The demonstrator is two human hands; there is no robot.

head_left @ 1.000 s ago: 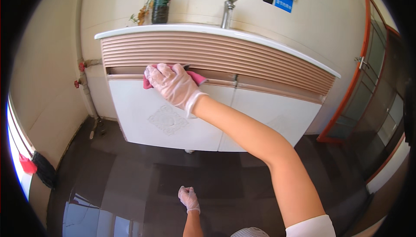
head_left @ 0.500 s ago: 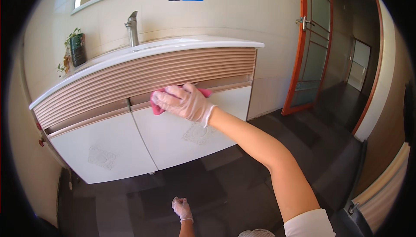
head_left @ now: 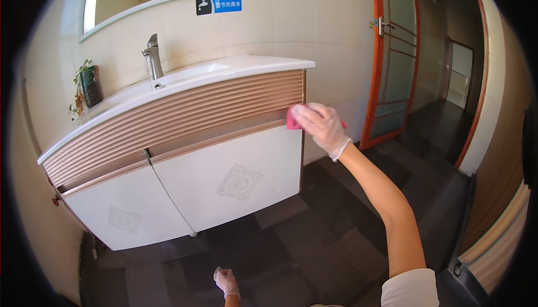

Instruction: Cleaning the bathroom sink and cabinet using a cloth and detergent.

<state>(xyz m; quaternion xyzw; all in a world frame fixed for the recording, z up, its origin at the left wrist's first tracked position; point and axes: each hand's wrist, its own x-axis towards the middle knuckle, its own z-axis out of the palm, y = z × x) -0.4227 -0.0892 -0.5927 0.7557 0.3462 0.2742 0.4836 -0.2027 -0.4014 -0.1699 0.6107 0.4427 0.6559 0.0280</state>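
My right hand (head_left: 324, 129), in a clear thin glove, is closed round a pink cloth (head_left: 292, 117). It holds the cloth at the right end of the vanity cabinet (head_left: 185, 178), by the recessed strip between the ribbed brown front and the white doors. Part of the cloth is hidden behind my fingers. Low in the view, my left hand (head_left: 226, 282) hangs over the dark floor in a similar glove. Its fingers are curled in, with nothing visible in them, and it touches nothing.
On top of the cabinet is a white basin counter (head_left: 263, 63) with a metal faucet (head_left: 152, 57) and a potted plant (head_left: 91, 86). A mirror and a blue sign (head_left: 218, 4) are on the wall. At the right, an orange-framed glass door (head_left: 386, 60) stands open beside a dark passage.
My right hand has moved with the pink cloth from the middle of the cabinet front to its right end. My left hand remains low and curled. The view has shifted slightly.
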